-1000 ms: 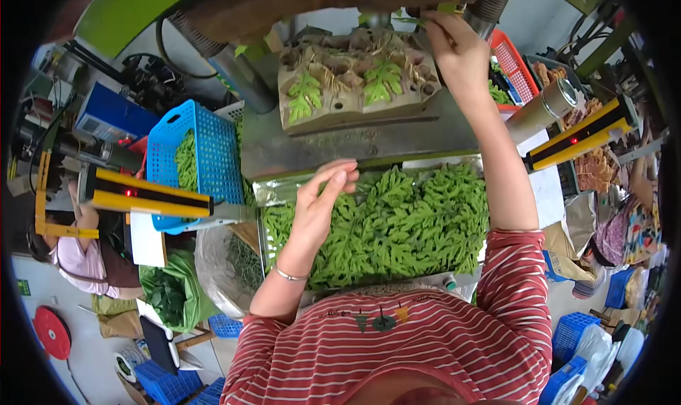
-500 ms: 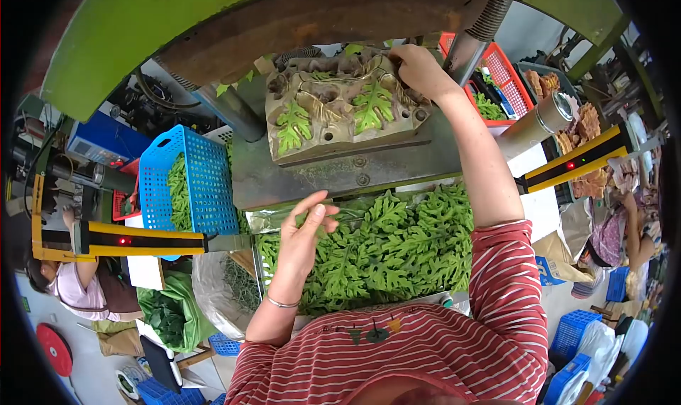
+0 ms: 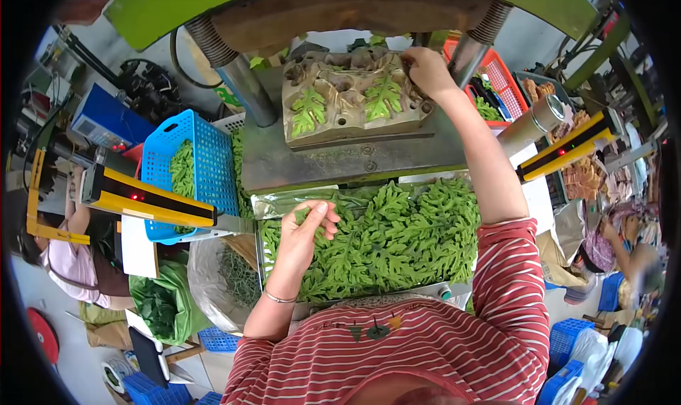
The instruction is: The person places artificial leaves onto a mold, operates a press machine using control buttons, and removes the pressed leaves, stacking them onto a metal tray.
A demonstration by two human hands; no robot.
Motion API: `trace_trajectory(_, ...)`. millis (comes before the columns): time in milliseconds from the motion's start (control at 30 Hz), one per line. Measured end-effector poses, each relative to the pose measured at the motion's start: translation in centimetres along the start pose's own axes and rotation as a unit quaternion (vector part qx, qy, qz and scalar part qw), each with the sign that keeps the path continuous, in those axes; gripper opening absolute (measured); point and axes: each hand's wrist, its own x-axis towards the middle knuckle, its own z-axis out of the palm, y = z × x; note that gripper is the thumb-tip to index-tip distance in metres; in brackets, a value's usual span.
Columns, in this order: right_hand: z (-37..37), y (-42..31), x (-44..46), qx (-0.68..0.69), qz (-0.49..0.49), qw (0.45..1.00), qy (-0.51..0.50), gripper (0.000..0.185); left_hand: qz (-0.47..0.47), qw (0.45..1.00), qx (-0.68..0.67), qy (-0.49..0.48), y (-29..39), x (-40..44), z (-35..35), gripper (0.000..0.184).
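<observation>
My right hand [image 3: 428, 71] reaches to the back right corner of a metal mould block [image 3: 355, 125]; its fingertips are hidden against the block, so what they hold cannot be made out. Two green leaf pieces, one on the left [image 3: 308, 111] and one on the right [image 3: 383, 96], lie on the mould's front face. Over the tray of green leaves [image 3: 397, 242] hovers my left hand [image 3: 301, 236], fingers loosely curled with the thumb near the index finger. It wears a bracelet at the wrist. Whether it holds a leaf is unclear.
Press columns [image 3: 248, 93] flank the mould under a green frame. A blue basket [image 3: 213, 165] of leaves stands left, a red basket [image 3: 505, 79] back right. Yellow-black sensor bars [image 3: 152, 198] jut in at both sides. People sit at far left [image 3: 71, 263] and far right.
My right hand has come down from above the mould's back right to its corner. My left hand has moved back toward me and its fingers have curled in. The camera view has shifted.
</observation>
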Motion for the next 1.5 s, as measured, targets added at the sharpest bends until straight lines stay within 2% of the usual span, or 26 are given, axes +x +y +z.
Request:
trace_trajectory(133, -1.6, -2.5, -1.6, 0.067, -0.095, 0.983, 0.143, 0.025, 0.014, 0.999, 0.027, -0.011, -0.1, 0.5, -0.8, 0.018)
trace_trajectory(167, -1.5, -3.1, -2.2, 0.068, -0.094, 0.984, 0.135, 0.025, 0.009, 1.000, 0.023, -0.006, -0.1, 0.5, -0.9, 0.018)
trace_trajectory(300, -1.8, -4.9, -4.0, -0.012, -0.260, 0.961, 0.094, 0.022, 0.007, 0.999, 0.034, -0.017, 0.1, 1.2, -0.8, 0.018)
trace_trajectory(633, -1.0, -3.9, -4.9, -0.100, -0.262, 0.958, 0.059, 0.024, 0.005, 0.999, 0.022, -0.032, -0.4, 1.3, -0.7, 0.018)
trace_trajectory(833, -0.4, -8.4, -3.6, -0.032, -0.280, 0.957, 0.074, 0.024, 0.003, 0.999, 0.036, -0.038, -0.1, 1.6, -0.8, 0.019)
trace_trajectory(1000, 2.6, -13.1, -2.0, -0.016, -0.364, 0.930, 0.050, 0.025, 0.005, 0.997, 0.033, -0.066, -0.1, 1.9, -0.9, 0.019)
trace_trajectory(1133, 4.1, -13.4, -2.1, -0.155, -0.354, 0.922, 0.030, 0.026, -0.002, 0.998, 0.041, -0.047, 0.1, 1.8, -1.9, 0.018)
trace_trajectory(1300, 1.9, -14.6, -4.8, -0.028, -0.333, 0.939, 0.079, 0.023, 0.027, 0.991, 0.110, -0.070, 1.4, 1.6, -1.7, 0.019)
trace_trajectory(1367, 0.0, -15.8, -8.6, 0.094, -0.303, 0.944, -0.087, 0.017, 0.017, 0.990, 0.111, -0.088, 1.3, 1.2, -1.6, 0.019)
trace_trajectory(1400, -0.1, -15.9, -10.3, 0.094, -0.302, 0.944, -0.089, 0.017, 0.013, 0.987, 0.115, -0.114, 1.3, 1.1, -1.5, 0.018)
trace_trajectory(1467, 0.2, -15.8, -13.1, 0.201, -0.252, 0.888, -0.328, 0.013, 0.007, 0.976, 0.127, -0.175, 1.1, 0.8, -0.8, 0.018)
trace_trajectory(1500, 0.2, -15.5, -13.9, 0.201, -0.247, 0.891, -0.324, 0.013, 0.006, 0.975, 0.129, -0.182, 1.0, 0.5, -0.5, 0.018)
